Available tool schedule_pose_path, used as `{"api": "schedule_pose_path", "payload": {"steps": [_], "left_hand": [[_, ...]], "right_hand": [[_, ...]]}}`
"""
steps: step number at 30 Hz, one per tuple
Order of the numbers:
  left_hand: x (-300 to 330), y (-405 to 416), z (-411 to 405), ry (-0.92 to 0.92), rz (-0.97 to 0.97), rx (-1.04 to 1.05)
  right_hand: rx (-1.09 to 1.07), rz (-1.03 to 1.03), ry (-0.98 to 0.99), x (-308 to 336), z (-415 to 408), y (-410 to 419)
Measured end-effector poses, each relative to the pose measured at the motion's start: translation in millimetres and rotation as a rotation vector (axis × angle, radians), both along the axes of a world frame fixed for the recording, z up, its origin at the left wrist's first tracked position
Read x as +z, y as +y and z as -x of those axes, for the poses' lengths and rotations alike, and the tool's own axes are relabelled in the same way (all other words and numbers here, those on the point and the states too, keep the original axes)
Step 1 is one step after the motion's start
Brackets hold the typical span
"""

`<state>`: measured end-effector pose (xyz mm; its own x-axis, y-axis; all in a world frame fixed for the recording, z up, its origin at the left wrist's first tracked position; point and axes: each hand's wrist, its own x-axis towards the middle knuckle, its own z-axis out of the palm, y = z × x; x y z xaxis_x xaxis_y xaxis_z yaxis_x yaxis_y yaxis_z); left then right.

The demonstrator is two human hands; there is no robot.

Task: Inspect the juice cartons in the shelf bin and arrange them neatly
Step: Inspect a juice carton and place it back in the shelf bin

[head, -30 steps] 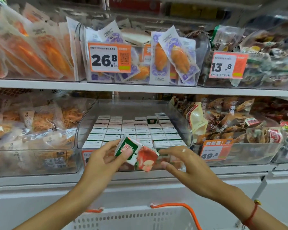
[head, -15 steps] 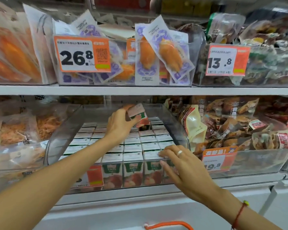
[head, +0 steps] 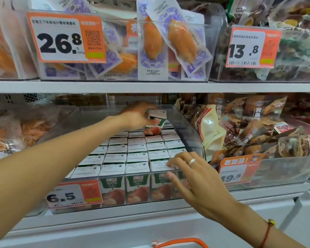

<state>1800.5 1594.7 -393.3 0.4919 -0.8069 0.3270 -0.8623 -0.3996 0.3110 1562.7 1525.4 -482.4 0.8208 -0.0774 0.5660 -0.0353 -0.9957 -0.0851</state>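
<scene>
Left hand: gripping one juice carton, tilted, at the bin's back.
Right hand: fingers straight, resting on the front-row cartons.
Cartons: standing in rows inside the bin.

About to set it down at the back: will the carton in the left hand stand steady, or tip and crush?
The carton looks like a stiff, flat-sided box, so it should stand if set squarely. It is tilted in the left hand now, so released like this it would probably topple. Packed neighbours should brace it; a light grip seems enough.
</scene>
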Motion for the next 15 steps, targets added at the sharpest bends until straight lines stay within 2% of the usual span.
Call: {"api": "schedule_pose_path", "payload": {"steps": [3, 8, 15], "left_hand": [[-1, -3, -2, 0.048, -0.013, 0.030], [-20, 2, -5, 0.115, -0.205, 0.018], [-44, 5, -6, 0.191, -0.193, 0.001]], "right_hand": [[-0.001, 0.010, -0.013, -2, 1, 0], [0.003, 0.027, -0.052, -7, 2, 0], [-0.010, 0.044, -0.038, -9, 3, -1]]}}
